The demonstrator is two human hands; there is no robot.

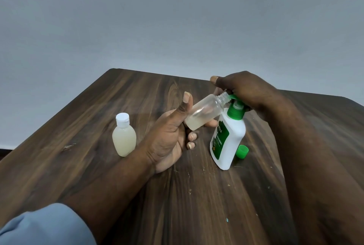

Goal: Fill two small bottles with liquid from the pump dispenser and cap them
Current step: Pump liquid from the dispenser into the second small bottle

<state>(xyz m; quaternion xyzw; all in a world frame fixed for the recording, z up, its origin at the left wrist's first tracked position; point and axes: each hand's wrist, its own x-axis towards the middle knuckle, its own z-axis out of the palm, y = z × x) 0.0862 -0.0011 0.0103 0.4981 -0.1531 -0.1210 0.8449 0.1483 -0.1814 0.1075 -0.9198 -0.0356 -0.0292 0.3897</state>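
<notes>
Nearest me, the green cap lies loose on the table, just right of the pump dispenser; I reckon a careless forearm could knock it away. Left of that stands the filled bottle, capped white. My worry is spillage: the open bottle is tilted, its neck just at the green spout, so a hard pump might miss. My left hand cradles that bottle, fingers curled under, thumb raised. Farther off, my right hand is closed down over the pump head.
</notes>
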